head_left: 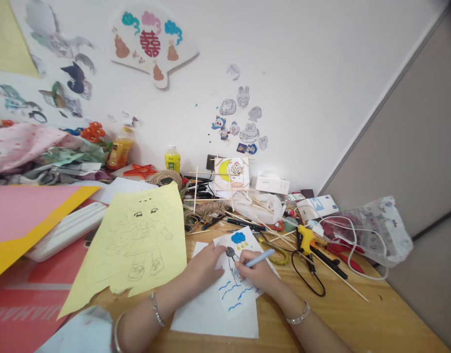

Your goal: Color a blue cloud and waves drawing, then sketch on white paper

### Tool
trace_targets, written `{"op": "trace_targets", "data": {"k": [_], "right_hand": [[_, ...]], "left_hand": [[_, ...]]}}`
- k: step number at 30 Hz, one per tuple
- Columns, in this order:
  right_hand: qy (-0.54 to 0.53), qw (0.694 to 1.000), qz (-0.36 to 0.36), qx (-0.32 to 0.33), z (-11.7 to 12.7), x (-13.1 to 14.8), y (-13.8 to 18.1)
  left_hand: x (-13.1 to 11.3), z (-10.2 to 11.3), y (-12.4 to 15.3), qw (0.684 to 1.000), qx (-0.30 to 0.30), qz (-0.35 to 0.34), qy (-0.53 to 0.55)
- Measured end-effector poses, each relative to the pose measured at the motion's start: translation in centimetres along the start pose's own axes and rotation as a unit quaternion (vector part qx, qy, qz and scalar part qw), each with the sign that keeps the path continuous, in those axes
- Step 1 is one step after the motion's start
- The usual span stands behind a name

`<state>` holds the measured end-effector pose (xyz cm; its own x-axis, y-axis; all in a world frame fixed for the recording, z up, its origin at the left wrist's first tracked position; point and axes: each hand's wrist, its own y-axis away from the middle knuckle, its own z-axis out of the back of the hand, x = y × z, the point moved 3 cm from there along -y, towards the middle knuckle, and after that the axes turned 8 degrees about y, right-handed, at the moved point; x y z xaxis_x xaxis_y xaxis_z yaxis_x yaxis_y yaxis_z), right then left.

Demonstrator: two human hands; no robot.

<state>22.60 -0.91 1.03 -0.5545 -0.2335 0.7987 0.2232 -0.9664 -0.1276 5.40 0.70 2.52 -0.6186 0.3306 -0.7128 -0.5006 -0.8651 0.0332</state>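
While the pen (261,257) is gripped by the fingers of the right hand (260,275) and the drawing (231,300) on the desk (380,318) is steadied by the left hand (204,264), fingers open, lines could be skewed if the white sheet (207,318) underneath is shifted.

I'm seeing a pale-blue pen (261,258), white drawing sheet (231,297) with blue cloud (238,238) and blue wavy lines (245,293), yellow sketch paper (133,240) with grey linework, yellow glue gun (305,239), brown wood-grain desk (387,321).
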Motion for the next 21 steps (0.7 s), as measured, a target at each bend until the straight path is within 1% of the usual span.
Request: {"op": "trace_targets", "data": {"k": [4, 8, 11, 15, 17, 19, 21], "right_hand": [[-0.015, 1.0, -0.016, 0.005, -0.1, -0.2, 0.0], [-0.047, 0.998, -0.027, -0.019, 0.1, -0.7, -0.1], [-0.059, 0.996, -0.032, -0.055, 0.8, -1.0, -0.3], [-0.056, 0.989, -0.039, -0.134, 2.3, -1.4, -0.7], [-0.055, 0.986, -0.039, -0.156, 2.9, -1.6, -0.8], [-0.058, 0.986, -0.035, -0.151, 3.1, -1.6, -0.9], [-0.067, 0.99, -0.035, -0.121, 2.9, -1.5, -0.9]], "left_hand": [[0.1, 0.0, 0.0, 1.0, 0.002, 0.003, 0.004], [0.1, 0.1, 0.0, 1.0, 0.002, 0.004, 0.011], [0.0, 0.2, 0.1, 1.0, 0.0, 0.006, 0.016], [0.0, 0.3, 0.2, 1.0, -0.004, 0.01, 0.023], [0.0, 0.4, 0.3, 1.0, -0.006, 0.011, 0.026], [0.0, 0.4, 0.2, 1.0, -0.007, 0.011, 0.028], [0.0, 0.4, 0.2, 0.999, -0.007, 0.006, 0.033]]}}
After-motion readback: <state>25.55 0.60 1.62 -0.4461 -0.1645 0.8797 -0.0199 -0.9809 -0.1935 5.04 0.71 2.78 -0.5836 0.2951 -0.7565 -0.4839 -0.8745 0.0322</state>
